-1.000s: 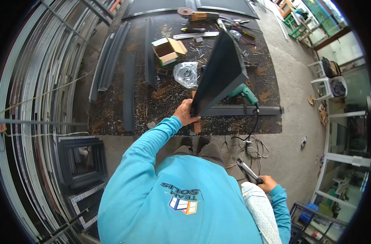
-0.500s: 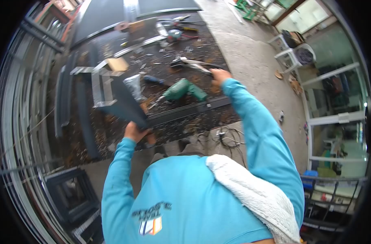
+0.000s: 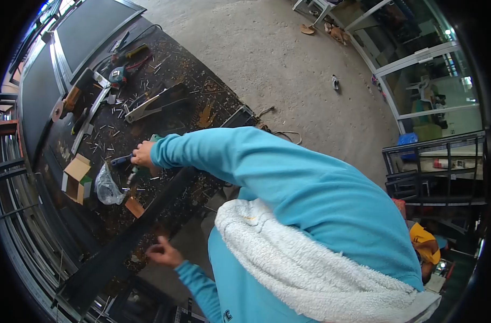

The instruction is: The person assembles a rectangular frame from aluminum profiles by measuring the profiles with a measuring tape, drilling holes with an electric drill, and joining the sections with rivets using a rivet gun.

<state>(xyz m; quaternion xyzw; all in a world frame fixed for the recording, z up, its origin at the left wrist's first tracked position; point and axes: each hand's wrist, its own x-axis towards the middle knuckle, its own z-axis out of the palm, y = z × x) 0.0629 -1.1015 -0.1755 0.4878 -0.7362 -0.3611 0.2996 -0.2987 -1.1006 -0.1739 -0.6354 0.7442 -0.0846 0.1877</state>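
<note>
My right hand [image 3: 143, 154] is closed around a screwdriver [image 3: 121, 160], and its dark blue handle sticks out to the left. Beneath that hand and sleeve lies a green power drill [image 3: 155, 138], mostly hidden. My left hand [image 3: 166, 253] is off the table's near edge, thumb and fingers curved apart with nothing between them. Close to it a long dark metal profile [image 3: 111, 242] runs diagonally along the near side. Beyond my right hand rests a hand riveter [image 3: 148, 106] with its handles spread. A clear plastic bag [image 3: 109, 185] and an open small cardboard box [image 3: 76, 177] sit left of the screwdriver.
Many small metal pins are scattered over the dark table [image 3: 202, 81]. A cordless-looking teal tool [image 3: 117, 75], an angle grinder [image 3: 68, 102] and a metal strip [image 3: 90, 119] lie farther back. Dark framed panels [image 3: 97, 35] cover the far end. Long profiles [image 3: 22, 242] are stacked at left.
My right hand has left the riveter and moved left onto the screwdriver. My left hand has let go of the dark profile, which is now lowered. The view has turned rightward.
</note>
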